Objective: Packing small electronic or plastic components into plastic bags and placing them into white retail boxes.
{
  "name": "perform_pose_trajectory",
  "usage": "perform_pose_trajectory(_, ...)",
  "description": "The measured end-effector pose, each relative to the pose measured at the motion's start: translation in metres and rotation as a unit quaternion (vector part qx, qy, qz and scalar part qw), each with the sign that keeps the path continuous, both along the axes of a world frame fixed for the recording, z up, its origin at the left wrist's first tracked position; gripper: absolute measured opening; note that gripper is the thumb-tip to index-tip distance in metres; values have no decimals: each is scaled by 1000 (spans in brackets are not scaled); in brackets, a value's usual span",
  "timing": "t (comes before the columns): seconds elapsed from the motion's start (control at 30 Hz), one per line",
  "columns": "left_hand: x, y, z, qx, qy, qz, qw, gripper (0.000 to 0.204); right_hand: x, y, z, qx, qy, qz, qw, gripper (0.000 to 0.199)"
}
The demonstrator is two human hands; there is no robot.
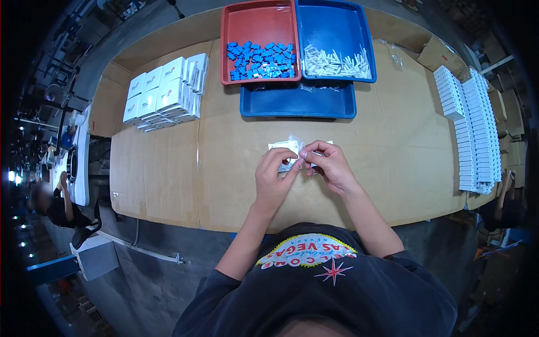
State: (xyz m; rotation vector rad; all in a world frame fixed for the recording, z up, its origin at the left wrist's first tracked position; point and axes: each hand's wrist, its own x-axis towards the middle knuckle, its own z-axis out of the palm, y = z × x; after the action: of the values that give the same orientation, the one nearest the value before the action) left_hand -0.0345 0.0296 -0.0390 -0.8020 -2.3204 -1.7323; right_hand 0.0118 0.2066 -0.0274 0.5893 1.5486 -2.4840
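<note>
Clear plastic bag [293,144] — small, thin and crinkled, catching the light — sits pinched between both hands just above the middle of the cardboard-covered table [393,146]; something pale and flat shows inside or under it, though the view is too small to tell what. Left hand [274,178] comes up from the lower edge with its fingers curled and thumb and forefinger closed on the bag's lower left edge. Right hand [329,163] meets it from the right, knuckles arched, fingertips nipping the bag's top beside the left hand's fingertips, so the two hands touch or nearly touch at the bag. Both forearms are bare and slope in toward each other from a dark printed shirt. Beyond the hands lies an empty-looking blue tray [297,102], and behind it a red tray [252,25] holding small blue pieces [261,59] and another blue tray [334,25] with white stick-like pieces [337,63]. Stacks of white boxes [165,92] stand to the left — long rows of flat white cartons [474,132] line the right end of the table.
</note>
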Motion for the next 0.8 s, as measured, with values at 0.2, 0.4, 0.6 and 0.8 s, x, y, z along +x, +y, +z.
perform_pose_trajectory(0.2,-1,-2,3,-48,-2,-13,999,18,2,-2,0,1,-13,-17,1000,14)
perform_pose_trajectory(0.4,7,4,-4,31,-157,10,987,12,3,-6,-1,21,-19,-33,999,14)
perform_pose_trajectory(0.6,14,13,-15,112,-151,60,980,6,5,-21,-10,132,71,-87,985,12)
perform_pose_trajectory(0.8,20,19,-15,100,-158,18,982,4,6,-31,1,410,206,-154,875,12)
